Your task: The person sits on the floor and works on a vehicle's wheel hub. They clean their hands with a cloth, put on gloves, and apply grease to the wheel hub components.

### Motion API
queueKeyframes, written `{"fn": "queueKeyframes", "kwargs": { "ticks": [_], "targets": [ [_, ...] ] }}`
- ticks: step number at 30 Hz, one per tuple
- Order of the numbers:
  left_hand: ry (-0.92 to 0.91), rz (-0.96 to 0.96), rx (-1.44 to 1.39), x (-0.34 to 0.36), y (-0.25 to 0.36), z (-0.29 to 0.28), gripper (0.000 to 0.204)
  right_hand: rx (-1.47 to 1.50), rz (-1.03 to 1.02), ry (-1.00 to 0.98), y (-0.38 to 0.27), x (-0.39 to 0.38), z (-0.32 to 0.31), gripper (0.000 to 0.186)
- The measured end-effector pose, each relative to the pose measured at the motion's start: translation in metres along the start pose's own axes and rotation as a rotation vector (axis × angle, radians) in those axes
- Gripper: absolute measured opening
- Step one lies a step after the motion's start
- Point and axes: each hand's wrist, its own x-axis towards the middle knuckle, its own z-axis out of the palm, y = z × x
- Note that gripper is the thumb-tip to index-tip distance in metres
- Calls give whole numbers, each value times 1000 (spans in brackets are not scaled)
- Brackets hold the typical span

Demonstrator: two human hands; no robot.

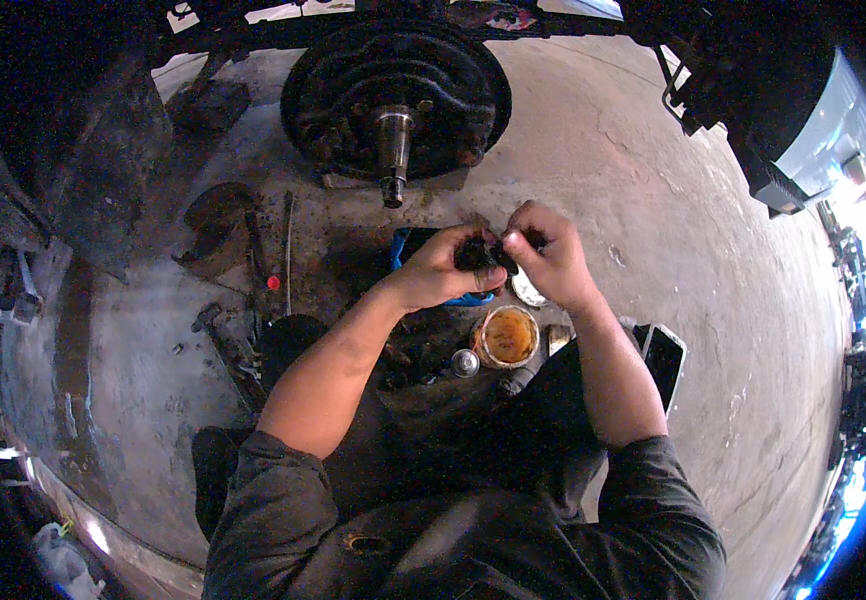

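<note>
In front of me my left hand (443, 268) is closed around a small, dark, greasy-looking part (473, 254); its exact kind is hard to make out. My right hand (550, 255) meets it from the right, fingers curled and thumb pressed in against the part's edge. Below the hands stands an open tub of amber grease (508, 337), with smears around its rim. A white round lid (528, 288) lies partly under my right hand. Something blue, a tray or container (400, 245), shows partly behind my left hand.
Ahead, a bare axle spindle (394, 150) juts toward me from a dark backing plate (318, 100). A spray can (465, 362) stands beside the tub. To the left lie a hammer (211, 320), a long thin rod (289, 250) and a red cap (274, 283). A phone-like device (663, 362) is right.
</note>
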Motion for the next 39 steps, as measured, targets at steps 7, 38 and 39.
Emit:
{"fn": "queueKeyframes", "kwargs": {
  "ticks": [7,38,39],
  "targets": [
    [-50,-85,-83,-3,6,0,30,149,-61,-142,-1,0,-10,18],
    [-56,-145,-138,-6,1,-8,39,177,-135,-94,-8,-2,-4,19],
    [-65,-140,-134,-6,2,-8,39,160,-127,-112,-7,-3,-4,19]
  ]
}}
